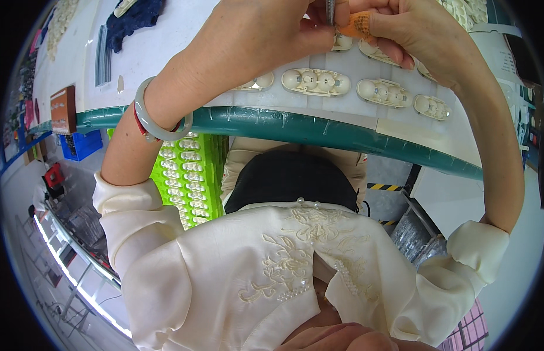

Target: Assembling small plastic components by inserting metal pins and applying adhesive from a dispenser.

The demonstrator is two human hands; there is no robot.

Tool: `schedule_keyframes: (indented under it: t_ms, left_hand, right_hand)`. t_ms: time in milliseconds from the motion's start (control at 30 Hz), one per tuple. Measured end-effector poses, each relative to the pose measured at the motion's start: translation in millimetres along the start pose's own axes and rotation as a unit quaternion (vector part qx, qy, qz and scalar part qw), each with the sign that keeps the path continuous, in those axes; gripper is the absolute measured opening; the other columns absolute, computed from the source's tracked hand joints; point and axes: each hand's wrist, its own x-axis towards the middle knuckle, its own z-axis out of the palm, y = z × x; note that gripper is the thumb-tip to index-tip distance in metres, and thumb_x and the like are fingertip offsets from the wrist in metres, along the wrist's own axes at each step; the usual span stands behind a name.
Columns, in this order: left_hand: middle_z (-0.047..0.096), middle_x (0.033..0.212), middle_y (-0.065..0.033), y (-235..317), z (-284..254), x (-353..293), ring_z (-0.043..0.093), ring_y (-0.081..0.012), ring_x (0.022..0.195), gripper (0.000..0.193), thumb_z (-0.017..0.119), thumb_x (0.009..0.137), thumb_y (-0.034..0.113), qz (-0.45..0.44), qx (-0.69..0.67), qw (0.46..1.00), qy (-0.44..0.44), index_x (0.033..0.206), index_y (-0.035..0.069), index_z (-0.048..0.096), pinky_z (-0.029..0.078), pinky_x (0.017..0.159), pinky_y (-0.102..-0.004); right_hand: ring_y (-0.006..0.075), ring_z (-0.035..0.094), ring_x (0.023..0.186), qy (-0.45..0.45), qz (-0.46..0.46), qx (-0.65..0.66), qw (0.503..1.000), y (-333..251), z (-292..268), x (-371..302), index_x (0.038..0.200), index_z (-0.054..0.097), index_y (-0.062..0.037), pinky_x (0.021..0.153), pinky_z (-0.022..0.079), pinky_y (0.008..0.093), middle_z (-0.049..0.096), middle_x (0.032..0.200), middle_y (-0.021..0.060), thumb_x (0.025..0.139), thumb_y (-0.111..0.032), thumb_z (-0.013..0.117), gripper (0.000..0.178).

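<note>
One slim, grey metal rod is pinched in the left hand, long axis upright in view. Right hand: orange, soft-looking cover at the thumb, its dark marks illegible; pinch cannot be determined. Cream, oblong plastic cases lie below the grip, long axes crosswise.

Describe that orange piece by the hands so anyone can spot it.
Start at the white table with the dark-green rounded edge, then look up to where the left hand nears the right hand. Between them is a small orange piece with dark markings. Its colour stands out from the cream oval plastic parts nearby.
</note>
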Motion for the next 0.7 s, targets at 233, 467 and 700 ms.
schedule_keyframes:
  t_ms: [233, 467, 700]
  left_hand:
    - [0.065, 0.077, -0.0115, -5, -1, -5, 0.068, -0.0188, 0.069, 0.016, 0.073, 0.073, 0.002, -0.006, -0.004, 1.000, 0.008, 0.083, 0.001, 0.060, 0.055, 0.062, -0.0252]
    - [0.063, 0.075, -0.0118, -13, 0, -3, 0.067, -0.0187, 0.069, 0.016, 0.072, 0.074, 0.000, 0.051, 0.008, 0.999, 0.010, 0.082, 0.000, 0.058, 0.055, 0.061, -0.0251]
    - [0.062, 0.074, -0.0041, -20, -24, -1, 0.060, -0.0075, 0.066, 0.007, 0.065, 0.080, -0.003, -0.080, -0.172, 0.979, 0.076, 0.085, -0.002, 0.059, 0.050, 0.059, -0.0188]
  right_hand:
    - [0.0078, 0.046, 0.044, 0.255, 0.562, -0.044, 0.785, -24, 19, 19, 0.084, 0.064, 0.0019, 0.039, 0.033, 0.0210, 0.056, 0.062, 0.0035, 0.086, -0.006, 0.061, 0.009]
    - [0.0081, 0.046, 0.043, 0.234, 0.579, -0.029, 0.781, -23, 9, 20, 0.081, 0.063, 0.0011, 0.038, 0.032, 0.0210, 0.055, 0.058, 0.0034, 0.084, -0.007, 0.062, 0.008]
    - [0.0076, 0.045, 0.042, 0.184, 0.592, -0.074, 0.781, -24, 12, 41, 0.074, 0.062, 0.0012, 0.038, 0.030, 0.0213, 0.055, 0.056, 0.0031, 0.079, -0.005, 0.067, 0.009]
